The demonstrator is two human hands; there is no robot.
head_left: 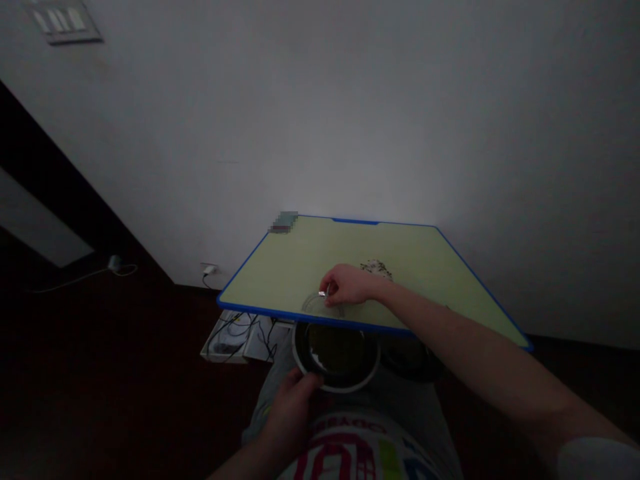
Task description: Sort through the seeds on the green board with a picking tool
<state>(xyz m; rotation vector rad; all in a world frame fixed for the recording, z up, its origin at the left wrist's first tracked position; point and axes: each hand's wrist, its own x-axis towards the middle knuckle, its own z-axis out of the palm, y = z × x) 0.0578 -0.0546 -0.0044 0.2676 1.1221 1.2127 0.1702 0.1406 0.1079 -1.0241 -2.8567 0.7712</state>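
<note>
My right hand (351,285) reaches over the pale yellow-green folding tabletop (410,240), its fingers pinched together. A small shiny bit shows at the fingertips; what they hold is too small to make out. Just below them on the tabletop, near its front edge, lies a clear round piece (311,305), perhaps a lid or dish. Behind the hand is a little heap of white and dark bits (378,268), partly covered. My left hand (295,393) grips the near-left rim of a round metal bowl (367,383) on my lap. Dark contents in the bowl are hard to identify.
A blue edge runs round the tabletop, which stands against the wall (350,120). At its far left corner is a blurred-out item (284,222). A second dark round container (410,360) sits right of the bowl. White boxes with cables (230,337) are on the floor.
</note>
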